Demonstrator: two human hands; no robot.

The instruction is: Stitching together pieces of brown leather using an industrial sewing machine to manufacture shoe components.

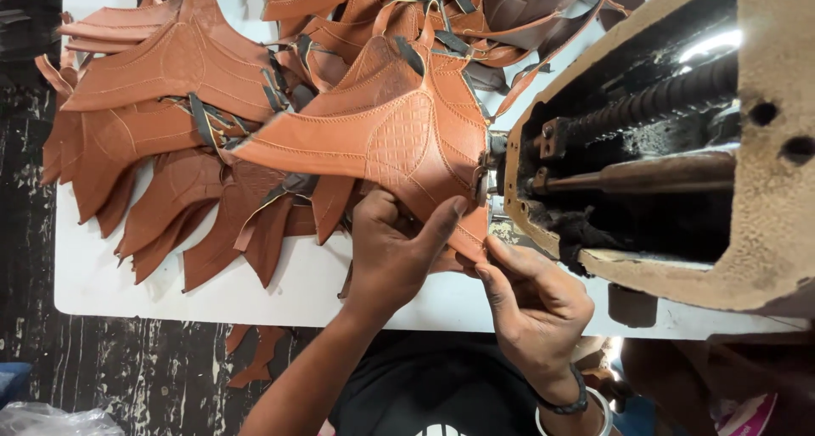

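The leather piece (399,135) is being held right at the sewing machine (679,147), its lower right edge pinched from both sides. By the left hand (395,249) the edge is gripped with thumb on top and fingers curled under, and by the right hand (531,304) the same corner is pinched between thumb and forefinger, just beside the machine's needle end. The piece looks like tan stitched leather with a scaly embossed panel, so it's probably light, floppy but with some body, and not slippery; it's best taken by the seamed edges rather than the loose straps, which would likely just dangle.

Under it a white table (280,287) is seen, and farther back a big pile of matching leather pieces (170,113) with dark straps (202,118) is spread out, partly touching the held one, so snagging is possible. To the right, the machine's worn tan body takes up the space, its dark inner rods exposed. A few scraps (259,351) lie on the dark floor.
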